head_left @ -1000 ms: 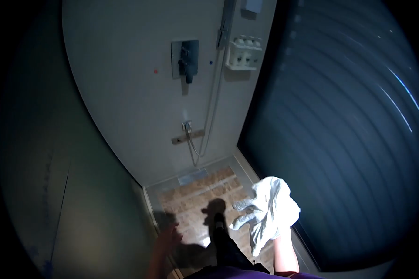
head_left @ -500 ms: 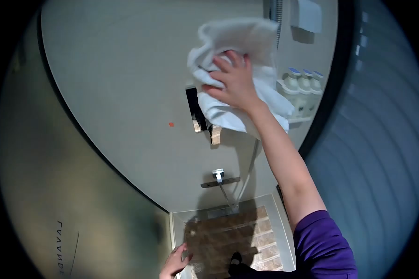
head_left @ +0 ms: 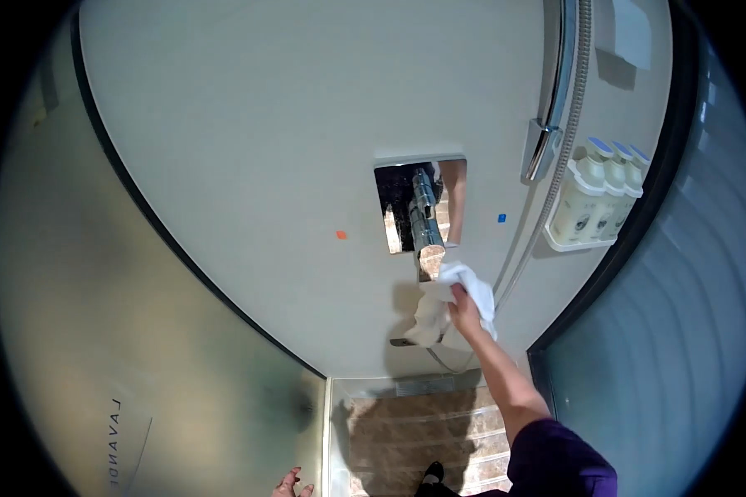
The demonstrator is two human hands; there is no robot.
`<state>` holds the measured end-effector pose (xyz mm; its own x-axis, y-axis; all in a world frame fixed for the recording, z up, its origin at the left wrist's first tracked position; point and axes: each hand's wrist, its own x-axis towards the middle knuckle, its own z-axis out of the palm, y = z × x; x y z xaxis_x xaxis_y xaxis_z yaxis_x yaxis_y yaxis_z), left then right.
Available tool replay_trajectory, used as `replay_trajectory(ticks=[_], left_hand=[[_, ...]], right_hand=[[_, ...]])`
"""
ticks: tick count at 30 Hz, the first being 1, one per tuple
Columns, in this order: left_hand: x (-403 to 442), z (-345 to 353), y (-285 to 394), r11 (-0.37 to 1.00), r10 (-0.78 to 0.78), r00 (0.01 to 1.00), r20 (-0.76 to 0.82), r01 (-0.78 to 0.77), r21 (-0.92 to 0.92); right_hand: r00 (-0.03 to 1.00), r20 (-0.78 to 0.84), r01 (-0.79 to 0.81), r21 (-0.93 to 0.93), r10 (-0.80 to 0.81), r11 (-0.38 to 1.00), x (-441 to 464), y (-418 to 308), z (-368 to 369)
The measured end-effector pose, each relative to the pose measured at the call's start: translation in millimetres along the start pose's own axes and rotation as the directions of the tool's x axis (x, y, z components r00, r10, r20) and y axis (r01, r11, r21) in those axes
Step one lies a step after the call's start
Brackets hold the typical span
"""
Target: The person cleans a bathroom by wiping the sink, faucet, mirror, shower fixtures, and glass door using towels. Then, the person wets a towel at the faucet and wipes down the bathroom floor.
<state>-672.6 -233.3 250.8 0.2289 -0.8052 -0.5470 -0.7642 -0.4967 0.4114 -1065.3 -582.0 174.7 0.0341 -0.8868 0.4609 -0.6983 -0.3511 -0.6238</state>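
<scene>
Head view: we're facing a pale grey shower wall (head_left: 249,166), and the easiest landmark is the mirror-shiny rectangular metal plate (head_left: 398,207) on it, so we'll go by that. Sticking out of the plate is a chunky chrome cylindrical mixer tap (head_left: 423,217). Our right hand (head_left: 464,313) is just below the plate and a bit to its right, gripping a soft white cloth (head_left: 474,288) that bunches up around the fingers and droops below them. The cloth's top edge sits right by the tap's lower end; whether they're actually touching, we honestly can't tell. Our left hand (head_left: 288,485) is way below the plate and off to its left, cut by the bottom edge, fingers loosely apart from what we can see.

Other stuff around the plate: a small orange-red square sticker (head_left: 341,235) to its left and a small blue square sticker (head_left: 501,219) to its right. Further right we've got a long chrome shower rail (head_left: 565,58) with a ribbed silver hose (head_left: 584,66), then three pale pump bottles (head_left: 593,199) with blue tops. Well below the plate, a black shoe (head_left: 433,473) stands on brown stone-look floor tiles (head_left: 389,439).
</scene>
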Motion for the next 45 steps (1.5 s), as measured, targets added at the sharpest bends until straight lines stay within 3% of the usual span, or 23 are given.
replay_trajectory(ticks=[1, 3, 5, 6, 8, 9, 13, 15, 17, 21, 29, 31, 32, 33, 34, 36, 38, 39, 40, 41, 42, 43, 45], left_hand=[[5.2, 0.5, -5.3, 1.000, -0.005, 1.000, 0.021, 0.005, 0.020], [17.7, 7.7, -25.1, 0.999, -0.011, 0.998, 0.059, 0.008, 0.040], [43.5, 24.8, -50.4, 0.981, 0.105, 0.993, 0.056, -0.113, 0.156], [51.5, 24.2, -44.7, 0.980, 0.107, 0.990, 0.088, -0.120, 0.159], [72.4, 10.4, -21.5, 0.935, 0.351, 0.936, -0.017, -0.350, 0.060], [89.1, 8.5, -22.3, 0.929, 0.366, 0.931, 0.001, -0.365, 0.063], [110.3, -24.4, 9.6, 0.832, 0.532, 0.838, -0.121, -0.544, -0.113], [100.8, -59.3, 32.3, 0.828, 0.545, 0.830, -0.120, -0.555, -0.073], [114.5, -65.5, 11.5, 0.820, 0.560, 0.821, -0.112, -0.568, -0.065], [126.0, -79.6, -18.1, 0.841, 0.537, 0.842, -0.049, -0.539, -0.041], [144.4, -79.2, -27.3, 0.906, 0.424, 0.904, 0.046, -0.422, -0.041], [156.2, -69.2, -29.6, 0.874, 0.478, 0.870, -0.119, -0.485, -0.036], [169.9, -57.3, -41.7, 0.873, 0.480, 0.867, -0.133, -0.487, -0.025], [186.6, -40.2, -61.7, 0.848, 0.522, 0.840, -0.147, -0.530, -0.018], [198.7, -34.8, -69.3, 0.820, 0.563, 0.811, -0.158, -0.572, -0.010], [185.4, -40.8, -54.8, 0.861, 0.503, 0.858, -0.098, -0.508, -0.023], [192.3, -33.5, -56.3, 0.850, 0.520, 0.854, 0.016, -0.515, -0.111], [193.6, -34.2, -44.6, 0.850, 0.517, 0.856, -0.001, -0.514, -0.112], [193.8, -38.9, -34.1, 0.848, 0.521, 0.854, -0.001, -0.518, -0.112], [186.7, -53.1, -13.9, 0.873, 0.484, 0.875, -0.023, -0.485, -0.051], [178.0, -65.5, 2.5, 0.896, 0.443, 0.895, -0.052, -0.443, 0.009], [168.0, -70.9, 15.6, 0.889, 0.451, 0.880, -0.150, -0.458, -0.013], [157.5, -74.4, 28.0, 0.881, 0.453, 0.875, -0.172, -0.469, -0.060]], right_hand=[[1.000, -0.005, 0.007, -0.004, -0.007, 1.000, 1.8, -8.8, -1.9], [0.787, -0.583, 0.020, 0.354, 0.204, 0.935, -4.7, -57.0, -18.4], [0.903, -0.401, 0.059, 0.474, 0.156, 0.878, 4.3, -107.5, -60.6], [0.907, -0.362, 0.228, -0.010, -0.216, 0.974, 22.6, -121.3, -74.8], [0.883, -0.470, 0.119, 0.190, -0.017, 0.975, 64.5, -172.6, -71.1], [0.749, -0.624, 0.062, -0.271, -0.225, 0.961, 84.4, -148.4, -40.1], [0.626, -0.762, 0.132, -0.104, -0.164, 0.986, 72.2, -129.8, 1.0], [0.811, -0.536, 0.037, -0.354, -0.235, 0.934, 46.1, -128.7, 10.5], [0.901, -0.415, -0.037, -0.356, -0.122, 0.934, 20.2, -112.8, 31.2], [0.948, -0.206, -0.259, -0.065, 0.241, 0.964, -39.2, -125.8, 26.6], [0.789, -0.565, 0.105, 0.512, 0.242, 0.853, 88.2, -248.8, -117.8], [0.765, -0.607, 0.210, 0.549, 0.214, 0.809, 150.5, -258.7, -117.2], [0.620, -0.780, -0.009, 0.103, 0.087, 0.995, 178.3, -255.7, -100.8], [0.509, -0.852, -0.315, -0.319, -0.125, 0.894, 197.4, -249.2, -84.4], [0.502, -0.857, -0.314, -0.305, -0.116, 0.899, 205.5, -238.9, -69.1], [0.396, -0.918, 0.260, 0.095, -0.016, 0.961, 196.3, -222.4, -38.4], [0.456, -0.855, 0.093, -0.229, -0.246, 0.969, 174.6, -217.9, -13.1], [0.682, -0.678, 0.096, -0.291, -0.276, 0.952, 159.0, -209.5, -8.7], [0.796, -0.605, 0.084, 0.140, 0.018, 0.987, 147.7, -206.1, -0.3], [0.871, -0.448, -0.047, -0.482, -0.200, 0.875, 137.2, -167.2, 39.0], [0.850, -0.403, 0.152, -0.429, -0.339, 0.891, 122.2, -169.0, 30.2], [0.887, -0.381, 0.223, -0.148, -0.263, 0.964, 109.8, -155.8, 37.4], [0.935, -0.297, 0.120, -0.250, -0.194, 0.961, 87.6, -124.5, 58.4]])
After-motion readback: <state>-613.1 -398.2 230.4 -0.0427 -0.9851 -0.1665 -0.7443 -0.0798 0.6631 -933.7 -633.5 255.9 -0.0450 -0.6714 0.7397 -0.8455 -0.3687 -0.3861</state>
